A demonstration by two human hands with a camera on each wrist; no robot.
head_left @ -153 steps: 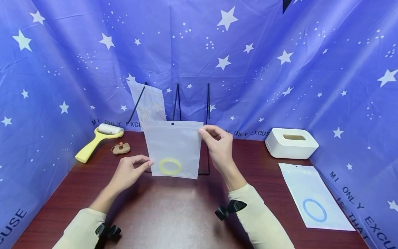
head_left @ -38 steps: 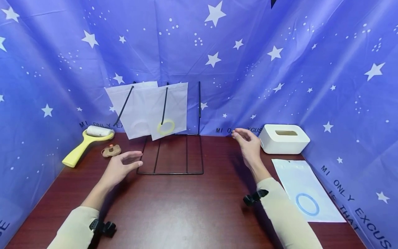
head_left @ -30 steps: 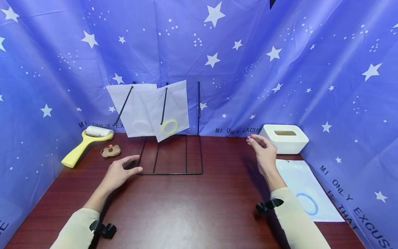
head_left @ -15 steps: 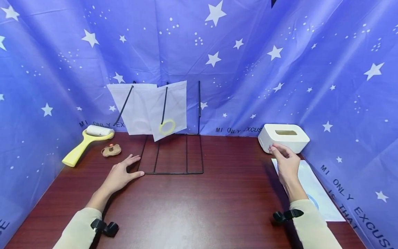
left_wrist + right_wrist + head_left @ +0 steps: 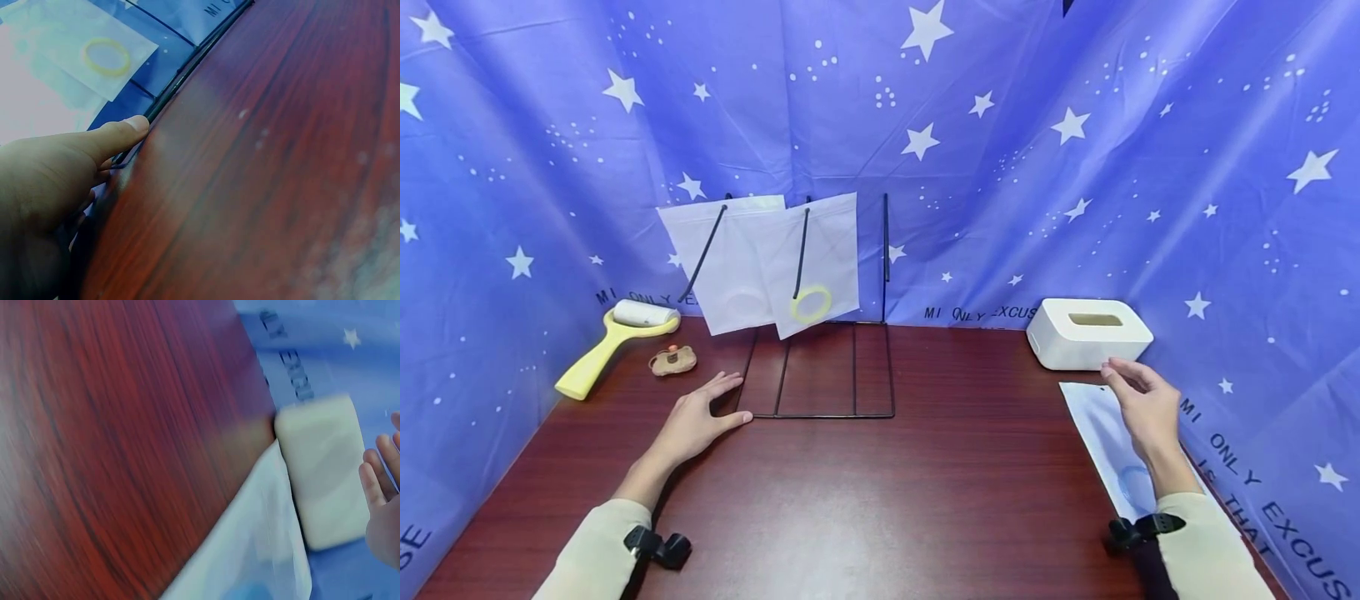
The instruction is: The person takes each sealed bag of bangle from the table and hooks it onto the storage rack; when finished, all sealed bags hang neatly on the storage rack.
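Note:
At the left front corner of a black wire rack (image 5: 835, 416), my left hand (image 5: 694, 421) spreads its thumb and fingers. The thumb (image 5: 136, 124) lies against the rack's base wire in the left wrist view. Over the flat white zip bag (image 5: 1093, 412) with a blue ring print hovers my right hand (image 5: 1152, 408); its fingers are loosely bent and nothing is visible in them. Part of that bag is hidden under the hand and forearm. A white bag (image 5: 718, 258) hangs on the rack's left hook, and another bag (image 5: 835, 250) with a yellow ring hangs on the middle hook.
A white tissue box (image 5: 1086, 346) stands behind the flat bag at the right. On the left lie a yellow lint roller (image 5: 613, 346) and a small brown pouch-like item (image 5: 673, 360). A star-patterned blue curtain (image 5: 985, 183) encloses the table (image 5: 880, 500).
Earlier both hands held the yellow-ring bag; it now hangs on the middle hook. My right hand has since moved right to above the blue-ring bag. My left hand has lowered to the rack's corner.

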